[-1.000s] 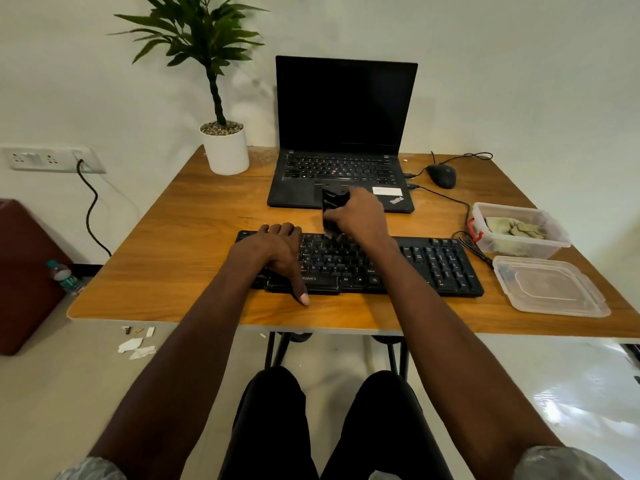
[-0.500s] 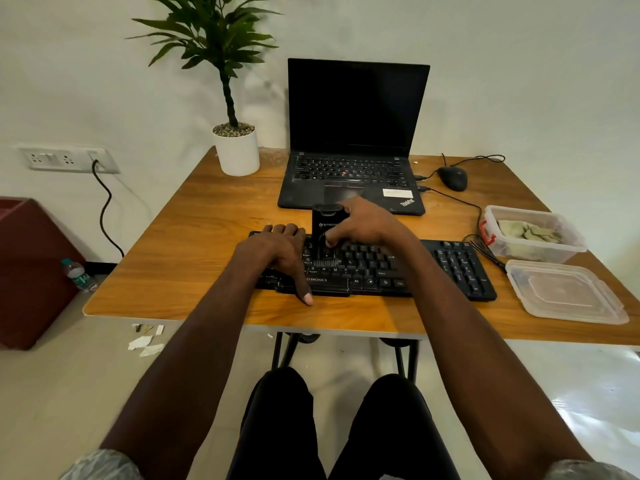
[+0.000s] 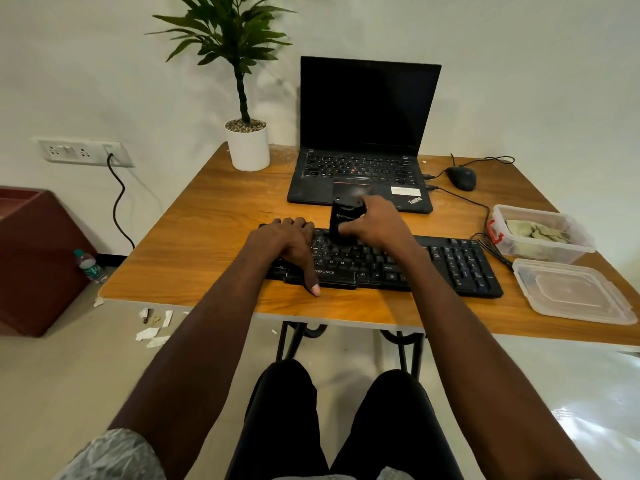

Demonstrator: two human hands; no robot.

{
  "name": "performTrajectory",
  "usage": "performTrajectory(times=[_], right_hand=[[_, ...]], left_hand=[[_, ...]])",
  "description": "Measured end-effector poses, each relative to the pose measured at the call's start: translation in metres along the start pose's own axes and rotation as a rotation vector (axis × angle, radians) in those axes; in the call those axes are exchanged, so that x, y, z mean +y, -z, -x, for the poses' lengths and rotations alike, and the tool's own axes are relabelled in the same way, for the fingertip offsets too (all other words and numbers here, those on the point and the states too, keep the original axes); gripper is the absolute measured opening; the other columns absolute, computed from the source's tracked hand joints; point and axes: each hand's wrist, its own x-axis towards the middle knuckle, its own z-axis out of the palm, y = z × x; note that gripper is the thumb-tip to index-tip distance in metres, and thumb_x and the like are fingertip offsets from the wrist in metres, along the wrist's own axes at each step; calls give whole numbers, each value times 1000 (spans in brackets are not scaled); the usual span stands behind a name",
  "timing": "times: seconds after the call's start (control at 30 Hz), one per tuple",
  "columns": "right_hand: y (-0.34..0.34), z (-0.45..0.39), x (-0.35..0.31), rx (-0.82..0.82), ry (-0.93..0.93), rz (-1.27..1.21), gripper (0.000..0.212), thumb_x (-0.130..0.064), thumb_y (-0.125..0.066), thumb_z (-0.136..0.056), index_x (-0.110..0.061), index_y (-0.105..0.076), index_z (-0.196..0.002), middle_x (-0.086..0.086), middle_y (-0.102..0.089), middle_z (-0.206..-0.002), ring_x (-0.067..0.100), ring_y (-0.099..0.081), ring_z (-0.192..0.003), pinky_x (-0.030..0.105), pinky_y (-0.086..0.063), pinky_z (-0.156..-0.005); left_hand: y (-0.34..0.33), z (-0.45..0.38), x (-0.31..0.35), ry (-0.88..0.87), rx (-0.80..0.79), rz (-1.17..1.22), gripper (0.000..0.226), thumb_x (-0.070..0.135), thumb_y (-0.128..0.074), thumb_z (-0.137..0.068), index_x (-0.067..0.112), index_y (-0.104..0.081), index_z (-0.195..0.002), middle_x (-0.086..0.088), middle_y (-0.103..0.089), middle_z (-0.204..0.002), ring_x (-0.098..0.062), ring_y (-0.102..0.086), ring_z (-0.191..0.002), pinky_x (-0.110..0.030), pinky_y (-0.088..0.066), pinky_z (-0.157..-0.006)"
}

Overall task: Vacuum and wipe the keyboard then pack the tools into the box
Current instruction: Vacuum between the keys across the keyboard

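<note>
A black keyboard (image 3: 457,266) lies across the front of the wooden table (image 3: 207,244). My right hand (image 3: 375,223) grips a small black handheld vacuum (image 3: 344,216), held upright with its lower end on the keys at the upper middle of the keyboard. My left hand (image 3: 289,244) rests palm down on the keyboard's left end, thumb over the front edge, pinning it. A clear plastic box (image 3: 540,237) with a greenish cloth (image 3: 535,230) inside stands at the right, and its lid (image 3: 571,294) lies in front of it.
An open black laptop (image 3: 363,133) stands behind the keyboard, a wired mouse (image 3: 462,178) to its right. A potted plant (image 3: 247,147) is at the back left. Black cables (image 3: 488,245) lie between keyboard and box. Paper scraps (image 3: 152,332) litter the floor.
The vacuum and my right hand stay at the upper middle keys, shifting only slightly. The left hand has not moved on the keyboard. The head camera has moved, shifting the scene to the right.
</note>
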Motion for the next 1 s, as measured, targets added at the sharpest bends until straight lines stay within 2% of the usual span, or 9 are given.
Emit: performTrajectory(times=[0.07,0.17,0.33,0.47,0.5,0.67,0.83,0.93,1.0], right_hand=[[1,3,-2,-24,1,25,26,-24,-76,-75,-21,-60,-96,-1,-67,-87,18,-67,-75,34,-58,-66],[6,10,-9,-248,29,61,25,-19,-78,-71,-18,-63,-91,2,-68,-86,21,-65,-74,34,-54,-65],[9,7,-2,19,-42,53,25,-22,-76,-77,-20,-60,-96,-3,-62,-88,16,-63,-77,23,-49,-58],[12,17,-6,-323,-22,-54,26,-12,-77,-73,-17,-61,-92,2,-68,-83,19,-66,-70,22,-52,-54],[11,18,-6,-337,-21,-71,26,-12,-77,-73,-17,-61,-92,3,-68,-84,18,-66,-71,22,-52,-55],[5,6,3,99,-97,15,31,-26,-76,-77,-18,-61,-102,0,-63,-94,19,-63,-84,32,-53,-68],[5,16,-8,-329,-18,-29,28,-16,-79,-71,-16,-62,-94,6,-70,-89,22,-69,-75,40,-58,-70],[2,7,0,-87,-50,-39,26,-21,-77,-75,-19,-60,-95,1,-68,-90,17,-65,-74,34,-57,-65],[2,1,3,99,-81,-51,34,-25,-75,-78,-18,-61,-108,-3,-63,-93,15,-63,-81,26,-53,-66]], left_hand=[[-2,-1,-2,-2,4,0,160,80,-78,-16,30,-13,-153,-1,-13,-162,-35,-12,-148,-62,-26,-114],[-1,-1,-2,-4,19,5,152,76,-83,-27,29,-14,-153,-1,-15,-160,-35,-14,-147,-61,-27,-113],[0,1,0,8,2,-5,152,73,-85,-32,30,-8,-156,-1,-10,-163,-35,-12,-148,-62,-26,-114],[2,1,0,5,-6,-23,156,76,-83,-26,29,-10,-155,-1,-13,-162,-35,-15,-147,-61,-28,-113],[2,0,1,7,-10,-24,157,77,-83,-25,29,-9,-155,-1,-13,-162,-35,-15,-147,-62,-28,-113],[1,-2,2,17,-21,-8,160,75,-84,-26,31,-2,-156,-1,-4,-165,-35,-8,-150,-62,-24,-115],[0,1,0,8,8,-5,153,76,-83,-27,28,-12,-154,-1,-16,-161,-35,-16,-146,-61,-28,-113],[-3,-2,-1,6,7,10,167,81,-75,-12,30,-6,-155,-2,-8,-164,-35,-7,-150,-62,-22,-116],[-4,-5,-2,3,11,23,165,80,-78,-18,30,-3,-156,-2,-4,-165,-35,-4,-150,-62,-20,-116]])
